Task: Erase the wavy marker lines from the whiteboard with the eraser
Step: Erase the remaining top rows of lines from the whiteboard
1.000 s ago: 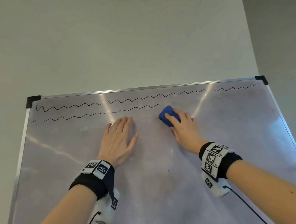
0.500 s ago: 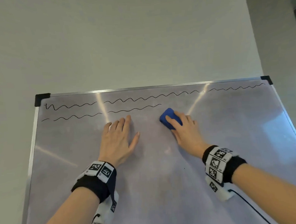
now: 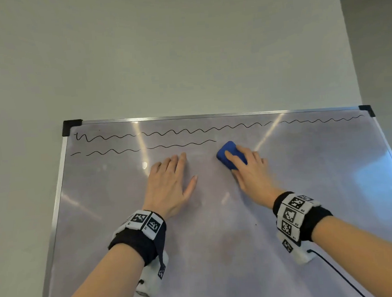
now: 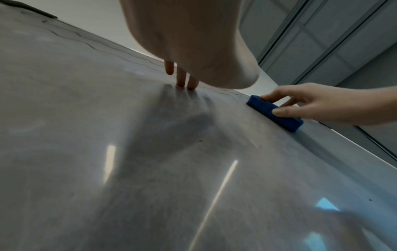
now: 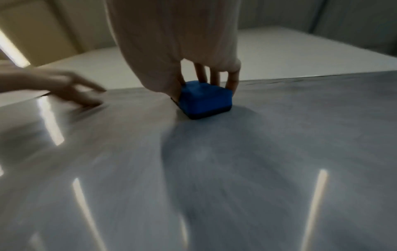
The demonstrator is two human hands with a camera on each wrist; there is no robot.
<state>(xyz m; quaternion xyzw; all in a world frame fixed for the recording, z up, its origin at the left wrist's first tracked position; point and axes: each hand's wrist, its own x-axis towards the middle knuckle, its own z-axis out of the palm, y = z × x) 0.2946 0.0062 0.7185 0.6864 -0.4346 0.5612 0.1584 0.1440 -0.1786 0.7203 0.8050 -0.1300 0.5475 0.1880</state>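
Observation:
A whiteboard (image 3: 220, 251) fills the lower part of the head view. Two black wavy lines run near its top: a long upper line (image 3: 189, 130) spanning almost the full width, and a shorter lower line (image 3: 153, 148) that ends just left of the eraser. My right hand (image 3: 247, 170) grips a blue eraser (image 3: 228, 154) and presses it on the board; thumb and fingers clasp its sides (image 5: 204, 98). My left hand (image 3: 169, 185) lies flat on the board with straight fingers, left of the eraser (image 4: 272, 112).
The board has a metal frame with black corner caps (image 3: 69, 127) at the top left and top right (image 3: 366, 109). A plain pale wall (image 3: 183, 45) rises behind it. A black cable (image 3: 333, 268) trails from my right wrist across the board.
The head view has shifted, so the board sits further right in frame. My right hand and the eraser have edged up and left toward the lower line's end. The left hand stays flat.

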